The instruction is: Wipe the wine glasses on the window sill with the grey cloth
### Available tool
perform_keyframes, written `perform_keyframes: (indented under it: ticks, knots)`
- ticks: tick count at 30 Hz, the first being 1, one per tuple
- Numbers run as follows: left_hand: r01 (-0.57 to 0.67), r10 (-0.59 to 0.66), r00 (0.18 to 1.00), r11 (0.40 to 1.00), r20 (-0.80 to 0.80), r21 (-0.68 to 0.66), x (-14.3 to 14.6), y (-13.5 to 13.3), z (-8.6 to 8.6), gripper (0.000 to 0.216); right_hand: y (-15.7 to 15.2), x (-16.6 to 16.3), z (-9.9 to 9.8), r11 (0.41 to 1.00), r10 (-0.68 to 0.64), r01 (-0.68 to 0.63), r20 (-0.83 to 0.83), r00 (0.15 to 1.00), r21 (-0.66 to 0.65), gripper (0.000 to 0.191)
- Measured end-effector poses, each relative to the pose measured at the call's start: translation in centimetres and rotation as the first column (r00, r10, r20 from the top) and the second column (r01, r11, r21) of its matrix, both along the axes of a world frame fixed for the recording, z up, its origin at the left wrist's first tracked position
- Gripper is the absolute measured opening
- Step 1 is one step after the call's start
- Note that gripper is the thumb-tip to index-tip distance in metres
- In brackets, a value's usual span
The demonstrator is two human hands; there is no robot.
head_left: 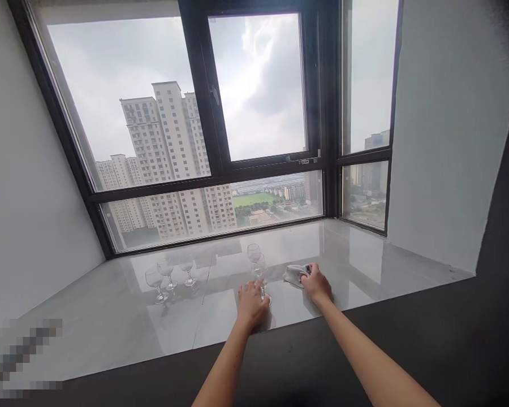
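My left hand (252,306) is at the near edge of the sill, its fingers closed about the stem of a clear stemmed glass (260,264). The foot of that glass shows beside my thumb. Just behind it stands another clear glass (253,252), overlapping it in view. My right hand (317,282), to the right, pinches a crumpled grey cloth (296,275) that rests on the shiny surface. Farther left, three more stemmed glasses stand upright in a loose row: one nearest me (154,278), a middle one (166,268) and a far one (188,265).
A glossy grey tiled window sill (220,316) carries everything, with a dark front edge below it. The dark-framed window (212,183) rises behind. White walls close in at left (34,186) and right (445,152). A blurred-out patch covers the lower left corner.
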State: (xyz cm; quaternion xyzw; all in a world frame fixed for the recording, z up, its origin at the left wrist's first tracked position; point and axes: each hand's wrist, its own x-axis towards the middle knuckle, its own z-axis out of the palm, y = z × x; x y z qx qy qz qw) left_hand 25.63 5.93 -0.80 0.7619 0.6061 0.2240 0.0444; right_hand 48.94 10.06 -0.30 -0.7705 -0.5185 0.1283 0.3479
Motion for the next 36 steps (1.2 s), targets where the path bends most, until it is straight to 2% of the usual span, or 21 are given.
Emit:
perform_keyframes:
  ticks: [6,22,36]
  knots:
    - [0.02,-0.023,0.983,1.0,-0.184,-0.02,0.41,-0.36,-0.01,0.051,-0.05,-0.04,0.13,1.0,-0.003,0.003,-0.002,1.0,-0.006,0.045]
    - [-0.03,0.027,0.99,0.999,-0.135,-0.02,0.32,-0.04,-0.43,0.047,0.13,0.03,-0.21,1.0,-0.012,0.012,0.005,1.0,0.006,0.044]
    - [-0.079,0.077,0.988,0.997,-0.131,-0.011,0.36,0.14,-0.64,0.045,-0.35,0.02,0.28,1.0,-0.007,0.007,-0.002,1.0,-0.005,0.043]
